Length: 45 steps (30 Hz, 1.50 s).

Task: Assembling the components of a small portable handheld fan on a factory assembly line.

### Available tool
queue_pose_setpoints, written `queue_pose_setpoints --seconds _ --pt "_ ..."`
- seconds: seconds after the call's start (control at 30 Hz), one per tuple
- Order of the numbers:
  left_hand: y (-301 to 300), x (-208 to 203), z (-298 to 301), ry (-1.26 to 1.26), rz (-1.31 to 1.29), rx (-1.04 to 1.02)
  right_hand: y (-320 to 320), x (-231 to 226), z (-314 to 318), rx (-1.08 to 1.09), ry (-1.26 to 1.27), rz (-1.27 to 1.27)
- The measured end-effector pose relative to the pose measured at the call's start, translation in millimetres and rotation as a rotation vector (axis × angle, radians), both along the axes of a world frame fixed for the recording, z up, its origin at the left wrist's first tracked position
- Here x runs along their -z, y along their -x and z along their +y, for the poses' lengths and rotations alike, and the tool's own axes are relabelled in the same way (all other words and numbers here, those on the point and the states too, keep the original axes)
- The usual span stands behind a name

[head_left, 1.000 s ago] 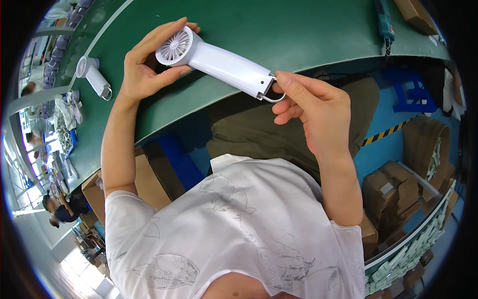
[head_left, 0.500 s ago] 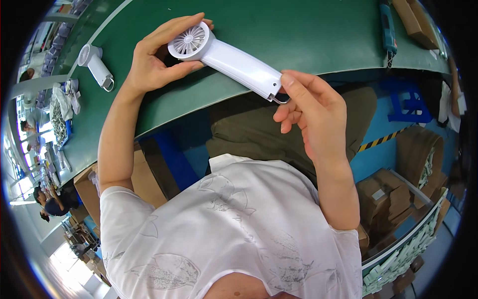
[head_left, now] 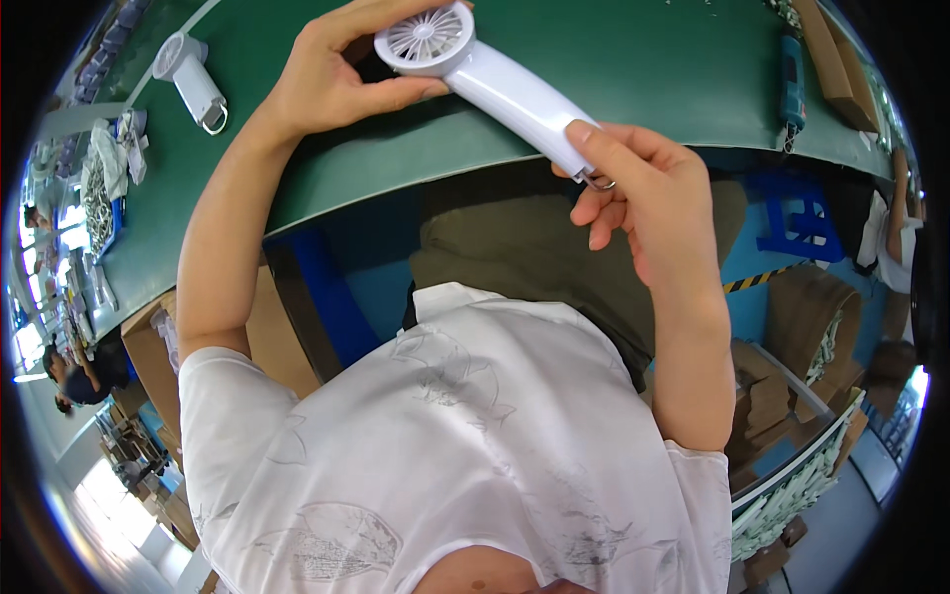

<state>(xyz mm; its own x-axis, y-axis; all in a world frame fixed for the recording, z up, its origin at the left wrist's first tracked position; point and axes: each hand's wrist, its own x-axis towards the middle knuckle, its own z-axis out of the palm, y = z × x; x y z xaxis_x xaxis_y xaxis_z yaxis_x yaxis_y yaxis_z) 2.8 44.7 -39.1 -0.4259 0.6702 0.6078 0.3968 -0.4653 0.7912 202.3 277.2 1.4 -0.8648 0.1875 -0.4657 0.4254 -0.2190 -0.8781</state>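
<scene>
A white handheld fan [head_left: 515,94] is held slantwise between my two hands over the near edge of the green table. Its round grilled head points up and left. My left hand [head_left: 341,79] is closed round that head, thumb below it and fingers over the top. At the handle's lower end, my right hand [head_left: 648,183] pinches the tip between thumb and fingers, beside a small metal loop [head_left: 600,183]. A second white handheld fan [head_left: 191,81] lies on the table to the left, with a similar loop at its end.
The green table [head_left: 633,59] spans the top. A teal electric screwdriver [head_left: 792,84] and a cardboard box [head_left: 839,64] are at its right. Far left sits a blue tray [head_left: 112,230] of small parts. Cartons [head_left: 282,332] stand below the table, and a blue stool [head_left: 802,223] is at right.
The view has shifted a little. The held fan and both my hands appear further right in the picture, the fan's head higher. Both hands keep their hold.
</scene>
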Motion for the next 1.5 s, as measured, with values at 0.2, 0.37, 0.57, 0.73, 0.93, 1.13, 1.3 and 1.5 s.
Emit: queue_pose_setpoints --seconds 0.2,0.37,0.57,0.73,0.93,1.13,1.3,1.5 --pt "-10.6 -34.9 -17.4 0.474 0.190 -0.205 4.2 -4.1 2.1 0.003 -0.027 -0.002" --pt "-4.6 -39.2 -19.9 0.643 0.026 -0.148 5.0 -6.3 -2.3 0.006 -0.093 -0.022" --pt "18.3 -77.2 17.9 0.748 0.530 0.010 2.1 2.1 3.9 0.033 -0.124 0.009" --pt "17.2 -82.6 41.6 0.960 0.572 0.151 0.5 5.4 2.6 0.086 -0.139 0.017" --pt "7.3 -75.9 34.2 0.945 0.537 0.041 8.0 -5.6 -14.6 0.061 -0.152 0.009" --pt "15.5 -70.8 44.2 0.903 0.591 0.125 -1.1 3.0 2.7 0.113 -0.184 0.011" --pt "6.2 -67.8 -3.9 0.775 0.557 -0.064 6.2 1.4 -2.0 0.044 -0.201 0.009" --pt "27.8 -60.2 -8.7 0.632 0.450 -0.019 -1.8 -1.8 2.3 0.068 -0.250 0.001"
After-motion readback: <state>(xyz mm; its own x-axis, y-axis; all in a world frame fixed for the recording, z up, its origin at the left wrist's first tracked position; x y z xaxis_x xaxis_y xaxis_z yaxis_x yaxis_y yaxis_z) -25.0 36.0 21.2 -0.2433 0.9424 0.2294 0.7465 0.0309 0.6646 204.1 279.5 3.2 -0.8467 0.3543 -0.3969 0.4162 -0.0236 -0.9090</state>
